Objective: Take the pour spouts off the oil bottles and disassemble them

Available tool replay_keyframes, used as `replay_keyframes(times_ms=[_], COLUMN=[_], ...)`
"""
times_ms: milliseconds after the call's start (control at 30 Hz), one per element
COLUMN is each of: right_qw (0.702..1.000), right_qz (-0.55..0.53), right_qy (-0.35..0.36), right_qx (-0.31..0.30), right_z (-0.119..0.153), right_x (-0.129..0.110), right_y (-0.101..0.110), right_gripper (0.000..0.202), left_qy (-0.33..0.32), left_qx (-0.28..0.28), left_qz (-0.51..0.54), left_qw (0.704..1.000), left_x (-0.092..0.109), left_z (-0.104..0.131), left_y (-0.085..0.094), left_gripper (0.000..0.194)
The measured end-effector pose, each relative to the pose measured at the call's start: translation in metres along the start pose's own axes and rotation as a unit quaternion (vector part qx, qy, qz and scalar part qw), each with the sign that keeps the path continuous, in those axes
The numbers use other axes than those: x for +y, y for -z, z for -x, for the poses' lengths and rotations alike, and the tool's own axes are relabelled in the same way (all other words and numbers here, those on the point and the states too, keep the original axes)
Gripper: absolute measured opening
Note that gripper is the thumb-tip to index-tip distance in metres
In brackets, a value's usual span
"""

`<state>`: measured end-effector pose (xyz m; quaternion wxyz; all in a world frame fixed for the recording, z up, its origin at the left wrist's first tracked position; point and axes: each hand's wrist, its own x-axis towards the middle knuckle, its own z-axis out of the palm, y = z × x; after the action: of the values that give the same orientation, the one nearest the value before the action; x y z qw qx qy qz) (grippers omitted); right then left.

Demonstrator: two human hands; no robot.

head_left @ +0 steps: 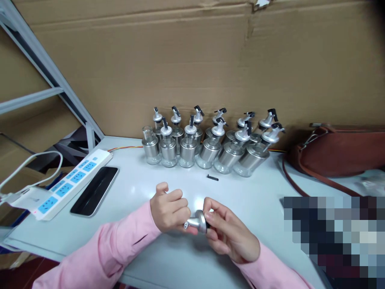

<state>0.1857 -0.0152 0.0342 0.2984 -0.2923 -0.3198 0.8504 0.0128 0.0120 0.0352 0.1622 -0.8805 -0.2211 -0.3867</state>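
Between the thumb and fingers of my right hand (230, 233) is a silver bottle pourer (199, 221), its narrow spout tipped toward the left. My left hand (171, 206) is curled with its thumb raised, right at the spout's tip; whatever its fingers hold, if anything, is hidden. A small black flip lid (212, 178) lies on the table just beyond both hands. Farther back, several glass bottles with metal sleeves (188, 151) stand in two rows, most topped with silver pourers and black lids. The bottle at the front row's left end (150, 146) has an open neck.
On the white table (135, 249), a power strip (72, 182) with a plugged-in charger and a black phone (94, 190) lie at the left. A brown bag (339, 150) with a strap rests at the right. Cardboard (168, 60) walls the back; a metal frame (54, 76) stands left.
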Motion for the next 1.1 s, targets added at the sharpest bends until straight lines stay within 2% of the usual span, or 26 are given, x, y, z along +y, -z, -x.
replay_keyframes(times_ms=[100, 267, 433, 500, 600, 700, 800, 867, 900, 1000, 1100], right_qw=[1.0, 0.997, 0.991, 0.982, 0.959, 0.911, 0.809, 0.735, 0.707, 0.661, 0.62], right_qz=[0.005, 0.028, 0.057, 0.098, 0.194, 0.323, 0.473, 0.544, 0.564, 0.588, 0.617], right_qy=[0.022, 0.071, 0.125, 0.154, 0.189, 0.236, 0.33, 0.391, 0.415, 0.461, 0.482], right_qx=[-0.015, -0.015, 0.013, 0.046, 0.082, 0.101, 0.117, 0.108, 0.098, 0.067, 0.048], right_z=[0.002, 0.003, 0.0, 0.0, 0.002, 0.004, 0.004, 0.003, 0.003, 0.002, 0.0], right_x=[0.001, 0.0, 0.003, 0.005, 0.004, 0.001, 0.0, 0.0, -0.001, -0.003, -0.005], right_y=[-0.003, -0.008, -0.01, -0.01, -0.009, -0.007, -0.003, -0.001, 0.0, 0.003, 0.005], right_gripper=[0.043, 0.038, 0.036, 0.034, 0.03, 0.024, 0.018, 0.015, 0.014, 0.012, 0.01], left_qy=[0.006, 0.07, 0.161, 0.195, 0.232, 0.252, 0.254, 0.269, 0.284, 0.333, 0.364], left_qx=[-0.011, -0.04, -0.135, -0.168, -0.185, -0.191, -0.202, -0.206, -0.205, -0.193, -0.18], left_qz=[0.062, 0.186, 0.3, 0.333, 0.368, 0.402, 0.435, 0.452, 0.464, 0.499, 0.512], left_qw=[0.998, 0.979, 0.93, 0.907, 0.881, 0.86, 0.84, 0.825, 0.814, 0.776, 0.757], left_x=[0.0, -0.001, -0.005, -0.007, -0.009, -0.013, -0.018, -0.019, -0.019, -0.017, -0.015], left_z=[-0.001, -0.003, -0.006, -0.005, -0.003, 0.0, 0.004, 0.006, 0.007, 0.009, 0.009], left_y=[0.002, 0.006, 0.011, 0.011, 0.008, 0.003, 0.0, -0.002, -0.003, -0.005, -0.005], left_gripper=[0.053, 0.049, 0.054, 0.056, 0.057, 0.058, 0.058, 0.059, 0.06, 0.062, 0.062])
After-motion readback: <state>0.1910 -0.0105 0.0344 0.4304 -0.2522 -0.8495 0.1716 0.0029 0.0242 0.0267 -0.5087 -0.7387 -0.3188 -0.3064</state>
